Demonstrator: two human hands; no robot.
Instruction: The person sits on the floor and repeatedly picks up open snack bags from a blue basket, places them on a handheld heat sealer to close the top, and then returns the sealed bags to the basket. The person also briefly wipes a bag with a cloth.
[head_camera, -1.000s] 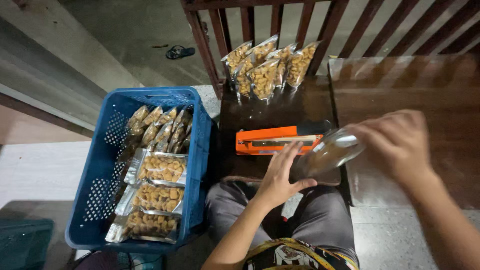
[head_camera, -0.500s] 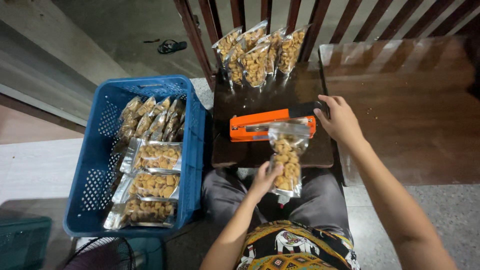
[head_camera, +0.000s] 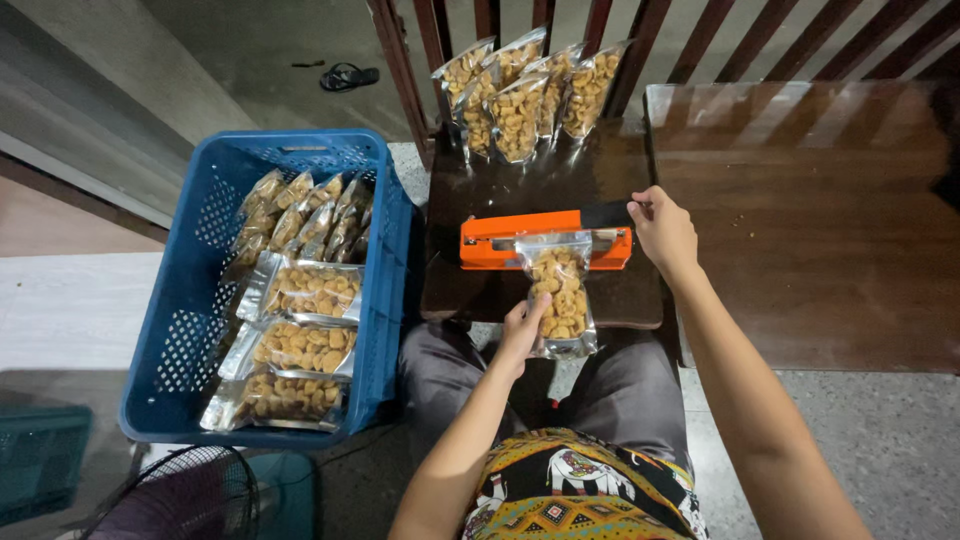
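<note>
**A:** In the head view, your left hand (head_camera: 522, 330) has its fingers closed on the lower left side of the clear snack pouch (head_camera: 560, 293), just below the centre of the frame. The pouch's open top lies under the arm of the orange heat sealer (head_camera: 545, 238) on the small dark stool (head_camera: 540, 185). Your right hand (head_camera: 663, 228) rests on the sealer's black handle end; I can't tell whether the fingers are wrapped around it or only pressing down.

**B:** So what could go wrong for you from here?

**A:** Mostly the seal, I'd judge. You're holding the pouch by one side only, and its bottom hangs off the stool's front edge over your lap. If it tilts, the seam could come out crooked or wrinkled.

**B:** And the filling?

**A:** The snacks sit fairly high in the pouch. If a piece slides up under the bar, you could get a gap in the seam or a melted spot.

**B:** Anything around you?

**A:** The open pouches (head_camera: 520, 90) stand upright at the upper centre, near the sealer. A knock from your right arm could tip them over. The blue crate (head_camera: 205, 300) at left, with its sealed packs, lies well apart and looks safe.
</note>
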